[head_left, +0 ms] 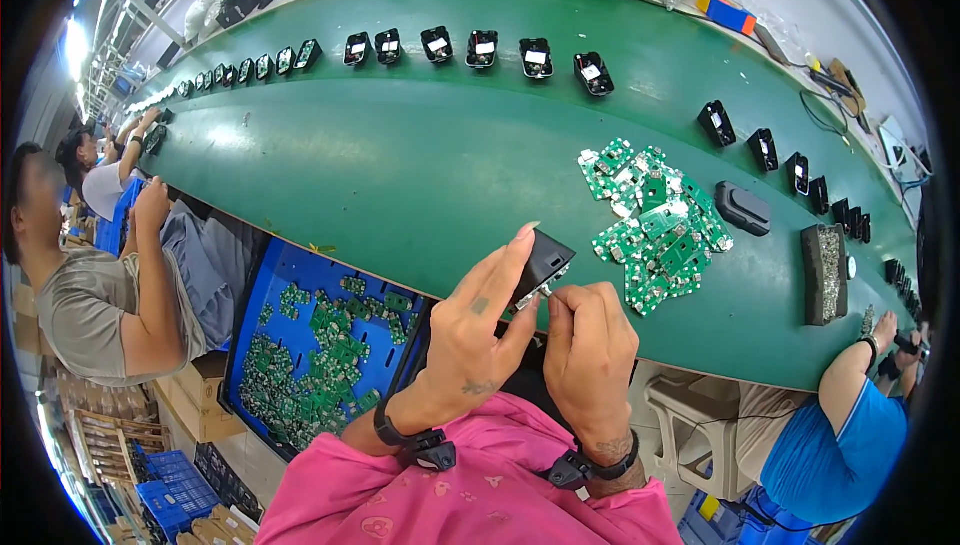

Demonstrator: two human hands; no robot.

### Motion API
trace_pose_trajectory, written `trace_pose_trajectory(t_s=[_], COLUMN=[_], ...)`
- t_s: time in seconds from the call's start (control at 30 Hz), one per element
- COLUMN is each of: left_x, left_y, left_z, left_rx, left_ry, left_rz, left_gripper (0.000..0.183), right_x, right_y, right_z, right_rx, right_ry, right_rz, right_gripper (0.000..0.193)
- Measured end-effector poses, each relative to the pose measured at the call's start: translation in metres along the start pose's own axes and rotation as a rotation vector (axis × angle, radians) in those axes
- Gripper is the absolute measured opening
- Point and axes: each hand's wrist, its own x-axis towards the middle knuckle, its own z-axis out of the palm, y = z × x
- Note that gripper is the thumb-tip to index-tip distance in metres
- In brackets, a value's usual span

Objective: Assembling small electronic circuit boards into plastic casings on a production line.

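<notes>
My left hand (470, 315) has hold of a black case (545, 257), forefinger along the upper side and thumb beneath, the two parted only by the case itself. It sits tilted in front of me, just over the near edge of the green table (400, 165). My right hand (592, 345) is at its lower edge, thumb and forefinger drawn close together, the other fingers curled in; whether they pinch anything I cannot tell, since the tips hide it. Something pale and metallic shows at that edge between my hands, too small to make out.

I judge this case to be partway done: both hands are on it, and its inside is turned from view. Along the far side a row of cases (482, 49) stands with hollow sides up, most with a white patch within. A few toward the left show green (285, 60) inside, so I take those to have boards in them. More cases (716, 123) stand at the right.

Much looks left: a heap of loose boards (655, 225) lies on the table to my right, and many more boards (330, 345) fill the blue bin (285, 265) on my left. A black cover-like piece (743, 208) lies alone beside the heap.
</notes>
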Motion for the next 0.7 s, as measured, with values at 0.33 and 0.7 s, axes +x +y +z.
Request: trace_pose_trajectory(t_s=[0.33,0.7], left_x=[-0.002,0.008], left_y=[-0.008,-0.004], left_z=[-0.001,-0.012], left_rx=[0.0,-0.076], left_ry=[0.006,0.064], left_rz=[-0.023,-0.033], left_gripper=[0.061,0.061], right_x=[0.001,0.017], right_y=[0.003,-0.001], right_z=[0.008,0.004], right_rx=[0.007,0.02], right_ry=[-0.021,-0.026], right_rz=[0.0,-0.088], right_gripper=[0.01,0.012])
